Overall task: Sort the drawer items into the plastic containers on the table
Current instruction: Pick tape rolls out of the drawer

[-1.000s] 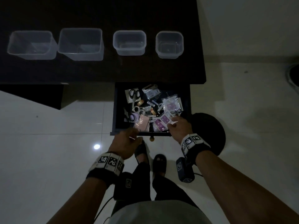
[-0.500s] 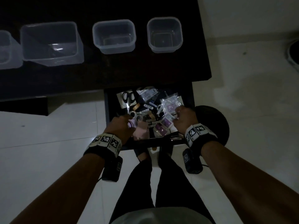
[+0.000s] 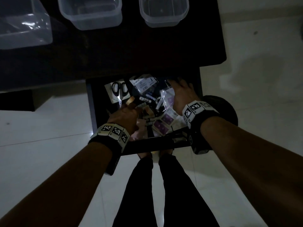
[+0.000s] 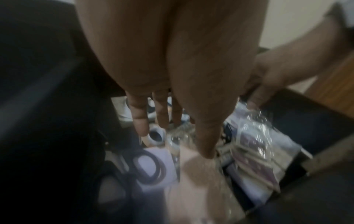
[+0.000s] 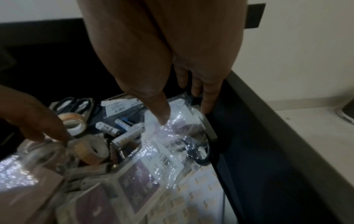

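Observation:
The open drawer (image 3: 91, 112) under the black table (image 3: 131, 51) is full of clutter: black scissors (image 3: 119, 90), batteries (image 5: 124, 121), tape rolls (image 5: 90, 150) and clear packets with purple cards (image 3: 165, 119). My left hand (image 3: 127, 112) reaches in at the left with straight fingers (image 4: 161, 112) over a white tape roll (image 4: 157, 137); its thumb touches a pinkish packet (image 4: 193, 174). My right hand (image 3: 179, 94) lies spread on a crinkly clear packet (image 5: 178, 128), with the thumb on top and the fingers (image 5: 207, 103) at its far edge. Neither hand holds anything.
Three clear plastic containers stand on the table: a large one (image 3: 24, 30) at the left, a medium one (image 3: 91, 13) and a small one (image 3: 164, 12). A round black stool (image 3: 229, 112) sits to the right of the drawer. My legs stand just before the drawer front.
Both hands have gone from the drawer's front edge deeper into it, the right one toward the back right onto the clear packet. The head camera has come closer.

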